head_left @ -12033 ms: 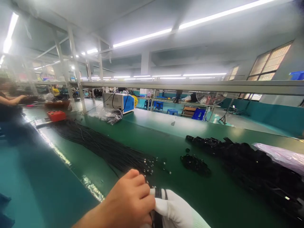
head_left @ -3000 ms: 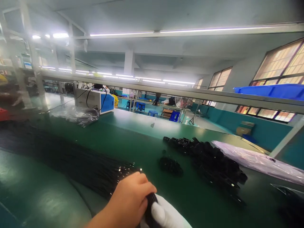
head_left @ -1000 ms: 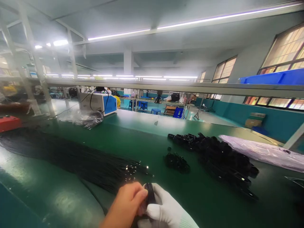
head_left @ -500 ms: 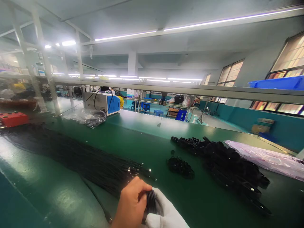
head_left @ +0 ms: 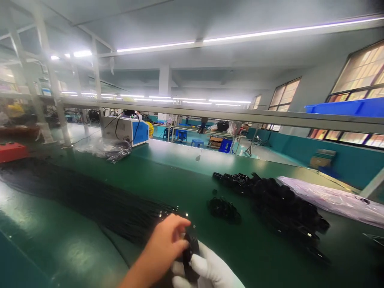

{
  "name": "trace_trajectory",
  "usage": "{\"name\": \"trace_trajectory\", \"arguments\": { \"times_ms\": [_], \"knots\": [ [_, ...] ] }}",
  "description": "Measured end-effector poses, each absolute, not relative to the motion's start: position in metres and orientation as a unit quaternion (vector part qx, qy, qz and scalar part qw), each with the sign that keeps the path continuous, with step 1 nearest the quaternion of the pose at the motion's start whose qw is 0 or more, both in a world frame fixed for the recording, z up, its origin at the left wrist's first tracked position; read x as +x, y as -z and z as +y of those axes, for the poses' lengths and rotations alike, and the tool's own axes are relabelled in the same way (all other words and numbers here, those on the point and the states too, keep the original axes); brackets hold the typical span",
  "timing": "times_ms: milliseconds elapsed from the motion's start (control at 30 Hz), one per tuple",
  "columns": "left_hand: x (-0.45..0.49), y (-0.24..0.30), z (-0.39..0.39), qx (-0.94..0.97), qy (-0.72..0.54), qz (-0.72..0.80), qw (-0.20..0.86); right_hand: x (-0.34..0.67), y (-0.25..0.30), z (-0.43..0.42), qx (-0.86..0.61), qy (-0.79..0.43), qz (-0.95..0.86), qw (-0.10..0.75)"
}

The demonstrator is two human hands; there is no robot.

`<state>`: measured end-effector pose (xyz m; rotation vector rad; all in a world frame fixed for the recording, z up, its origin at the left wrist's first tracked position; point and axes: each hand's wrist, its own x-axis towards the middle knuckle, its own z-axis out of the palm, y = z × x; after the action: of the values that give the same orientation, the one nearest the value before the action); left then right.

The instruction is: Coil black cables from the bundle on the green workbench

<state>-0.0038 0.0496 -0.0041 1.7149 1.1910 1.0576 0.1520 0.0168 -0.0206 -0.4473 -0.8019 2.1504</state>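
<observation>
You are gripping a coiled black cable between your bare left hand and gloved right hand, both closed around it, keeping the loops tight just above the green table.

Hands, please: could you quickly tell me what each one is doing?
Left hand: bare, closed on the black cable coil.
Right hand: white-gloved, closed on the same coil.

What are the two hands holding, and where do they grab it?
A coiled black cable. The bare left hand pinches the coil's top with its fingers; the white-gloved right hand grips it from below and the side.
</observation>
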Motion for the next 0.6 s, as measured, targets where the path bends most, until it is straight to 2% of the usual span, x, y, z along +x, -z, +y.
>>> {"name": "trace_trajectory", "arguments": {
  "times_ms": [167,300,400,500,600],
  "knots": [
    [-0.03,-0.01,0.05,0.662,-0.354,0.364,0.551,0.158,0.023,0.017,-0.072,-0.894,-0.283,0.339],
    [-0.033,-0.006,0.051,0.625,-0.332,0.281,0.649,0.156,0.024,0.021,-0.072,-0.907,-0.289,0.299],
    [-0.029,-0.002,0.053,0.621,-0.334,0.353,0.615,0.154,0.02,0.021,-0.165,-0.883,-0.301,0.319],
    [-0.024,-0.001,0.053,0.653,-0.354,0.444,0.5,0.152,0.018,0.02,-0.322,-0.775,-0.395,0.374],
    [-0.022,0.002,0.05,0.658,-0.412,0.451,0.44,0.15,0.022,0.02,-0.327,-0.752,-0.415,0.395]
  ]
}}
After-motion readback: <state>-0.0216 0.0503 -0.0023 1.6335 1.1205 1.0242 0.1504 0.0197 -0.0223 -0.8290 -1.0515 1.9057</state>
